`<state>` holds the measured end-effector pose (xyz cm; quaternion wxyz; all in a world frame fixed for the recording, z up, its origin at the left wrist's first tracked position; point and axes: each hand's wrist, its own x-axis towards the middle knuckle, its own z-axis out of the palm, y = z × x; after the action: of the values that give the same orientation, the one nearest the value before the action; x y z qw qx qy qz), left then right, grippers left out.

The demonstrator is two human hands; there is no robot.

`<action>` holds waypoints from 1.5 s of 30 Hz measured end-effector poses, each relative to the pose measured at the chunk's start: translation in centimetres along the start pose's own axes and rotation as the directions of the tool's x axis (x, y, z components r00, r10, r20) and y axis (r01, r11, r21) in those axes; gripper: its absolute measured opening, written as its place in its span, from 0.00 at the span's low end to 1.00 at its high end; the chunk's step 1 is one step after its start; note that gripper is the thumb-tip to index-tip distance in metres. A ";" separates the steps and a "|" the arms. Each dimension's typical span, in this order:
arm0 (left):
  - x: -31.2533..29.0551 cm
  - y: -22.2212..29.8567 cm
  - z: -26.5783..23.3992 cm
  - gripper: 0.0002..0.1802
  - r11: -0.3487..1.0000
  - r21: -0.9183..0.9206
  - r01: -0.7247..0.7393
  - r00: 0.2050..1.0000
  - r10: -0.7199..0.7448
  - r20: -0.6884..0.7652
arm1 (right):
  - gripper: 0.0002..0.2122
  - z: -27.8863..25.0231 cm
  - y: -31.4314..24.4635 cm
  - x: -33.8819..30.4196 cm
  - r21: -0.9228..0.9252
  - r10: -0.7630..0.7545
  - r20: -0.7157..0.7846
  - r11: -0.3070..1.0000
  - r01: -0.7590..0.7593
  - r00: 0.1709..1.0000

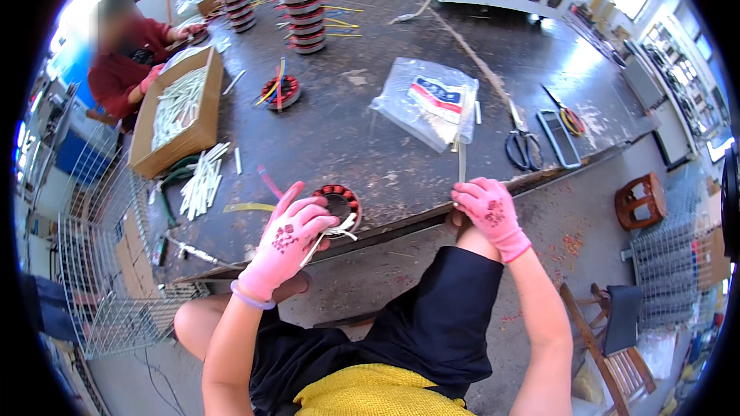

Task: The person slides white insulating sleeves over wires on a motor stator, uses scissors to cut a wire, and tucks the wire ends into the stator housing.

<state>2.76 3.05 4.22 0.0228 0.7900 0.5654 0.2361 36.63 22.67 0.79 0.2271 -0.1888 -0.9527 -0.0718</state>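
Note:
My left hand (287,243), in a pink glove with a dark red pattern, is closed on the near left side of a ring-shaped motor stator (351,199) with red copper windings. Thin white strips (339,231) stick out from the stator beside my fingers. Yellow and pink sleeved leads (250,207) stretch out to its left. At the table's front edge my right hand (492,212), gloved alike, pinches the near end of a thin pale strip (462,162). That strip reaches up to a clear plastic bag (432,100) with a printed label.
On the dark table (354,135) stand stacked stators (304,19) and a single stator (287,92). A cardboard box (204,108) holds white tubes; more tubes (202,185) lie nearby. Black-handled scissors (524,150) and a phone (559,139) lie right. A co-worker (127,69) sits far left.

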 end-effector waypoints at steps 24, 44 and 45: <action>-1.9 0.5 1.9 0.25 0.988 -0.051 0.146 0.970 -0.153 -0.191 | 0.05 -4.9 -18.4 1.6 0.843 0.202 0.076 0.510 -0.171 0.976; -1.8 0.5 1.9 0.26 0.984 -0.081 0.158 0.958 -0.172 -0.231 | 0.08 -2.0 -19.9 3.5 0.828 0.360 0.073 0.499 -0.258 0.930; -1.7 0.5 1.9 0.26 0.985 -0.077 0.157 0.958 -0.170 -0.230 | 0.08 -1.5 -20.0 3.8 0.836 0.373 0.071 0.483 -0.259 0.925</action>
<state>3.52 1.75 2.08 -0.0022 0.7059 0.6204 0.3416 26.22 5.23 2.84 0.3547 -0.2254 -0.8042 0.4204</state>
